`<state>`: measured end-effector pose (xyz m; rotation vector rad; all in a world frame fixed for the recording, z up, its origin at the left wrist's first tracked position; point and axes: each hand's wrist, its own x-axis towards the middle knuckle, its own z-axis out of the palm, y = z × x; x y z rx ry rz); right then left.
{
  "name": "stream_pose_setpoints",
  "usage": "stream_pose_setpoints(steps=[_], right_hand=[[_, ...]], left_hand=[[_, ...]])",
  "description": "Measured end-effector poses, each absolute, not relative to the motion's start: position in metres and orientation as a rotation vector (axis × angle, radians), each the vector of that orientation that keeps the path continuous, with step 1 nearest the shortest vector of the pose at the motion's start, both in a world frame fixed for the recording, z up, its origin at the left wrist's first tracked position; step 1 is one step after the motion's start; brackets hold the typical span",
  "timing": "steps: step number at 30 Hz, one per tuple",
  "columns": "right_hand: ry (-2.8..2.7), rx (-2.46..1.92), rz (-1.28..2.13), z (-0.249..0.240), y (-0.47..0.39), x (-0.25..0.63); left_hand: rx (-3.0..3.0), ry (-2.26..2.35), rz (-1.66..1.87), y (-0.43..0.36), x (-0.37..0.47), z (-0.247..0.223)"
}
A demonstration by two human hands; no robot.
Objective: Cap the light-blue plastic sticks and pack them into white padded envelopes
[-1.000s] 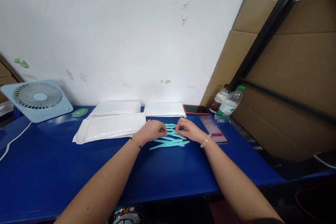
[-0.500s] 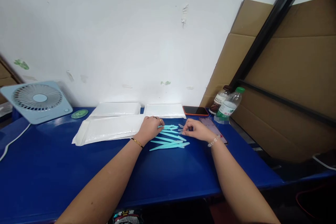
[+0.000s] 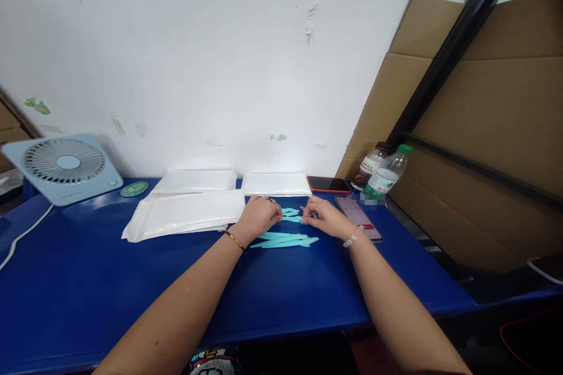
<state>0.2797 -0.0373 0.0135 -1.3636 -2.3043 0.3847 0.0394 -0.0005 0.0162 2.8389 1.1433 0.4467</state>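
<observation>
Wall (image 3: 197, 53), white and scuffed, is seen behind one blue table (image 3: 290, 287). Brown cardboard (image 3: 497, 117) is stood at the right, crossed by one slanting black pole (image 3: 453, 50). On the table, one pale blue fan (image 3: 68, 162) is placed tilted at the far left. At least three white envelopes (image 3: 189, 211) are laid out: two along the wall, one in front at the left. Two bottles (image 3: 389, 173), one brown-capped and one green-capped, are set close together near the cardboard. The left hand (image 3: 259, 215) and the right hand (image 3: 328, 218) are both held with fingers drawn narrow; whether anything is gripped cannot be told. Two phones (image 3: 358, 214), one dark and one lit, are laid near the bottles. One round green disc (image 3: 134, 189) is placed beside the fan. Turquoise strips (image 3: 281, 240) are overlapped in two bunches, so no exact count can be given. The farther bunch is seen between the two sets of fingertips; the nearer is laid just on the near side of them.
</observation>
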Motion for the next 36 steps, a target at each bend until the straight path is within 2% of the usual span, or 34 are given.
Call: stream_pose_setpoints(steps=[7, 14, 21, 30, 36], right_hand=[[-2.168, -1.482, 0.402, 0.019, -0.039, 0.285], [-2.446, -1.250, 0.666, 0.016, -0.046, 0.271], [-2.247, -1.253, 0.571, 0.013, -0.042, 0.271], [-2.097, -1.500, 0.376, 0.018, -0.036, 0.287], [-2.369, -1.282, 0.672, 0.018, -0.045, 0.282]], left_hand=[[2.748, 1.370, 0.441, 0.007, 0.030, 0.015], [2.667, 1.137, 0.424, -0.006, 0.035, 0.028], [2.661, 0.959, 0.311, -0.009, 0.037, 0.028], [2.807, 1.348, 0.446, 0.004, 0.032, 0.022], [2.711, 1.149, 0.425, -0.001, 0.033, 0.022]])
